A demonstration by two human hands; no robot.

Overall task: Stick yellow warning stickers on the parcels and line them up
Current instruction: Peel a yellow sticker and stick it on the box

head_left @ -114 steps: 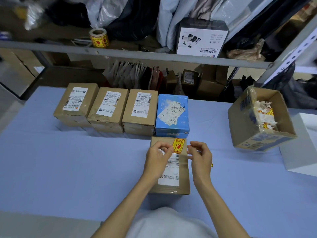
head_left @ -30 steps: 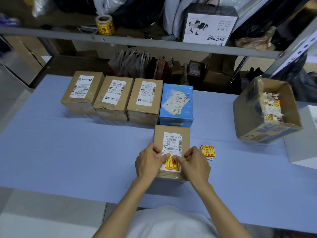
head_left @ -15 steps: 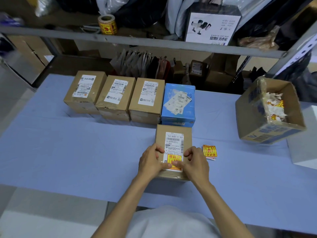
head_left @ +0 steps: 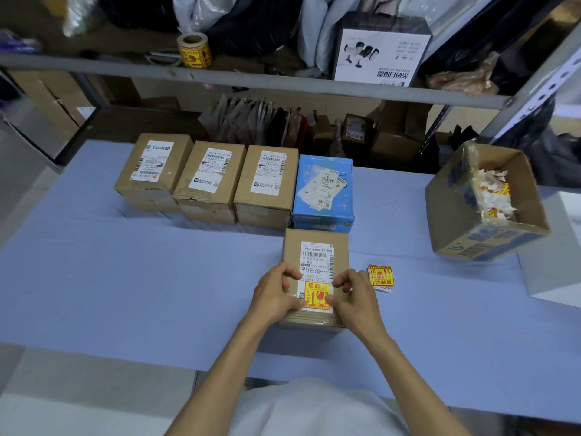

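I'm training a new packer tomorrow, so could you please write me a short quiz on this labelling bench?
1. Counting the blue parcel, how many parcels stand lined up behind the front parcel?
2. True or false: the left hand and the right hand both rest on the front parcel, thumbs on its yellow sticker.
3. The loose sticker stack lies: A) left of the front parcel; B) right of it, on the table; C) on top of it.
Key: 1 four; 2 true; 3 B.
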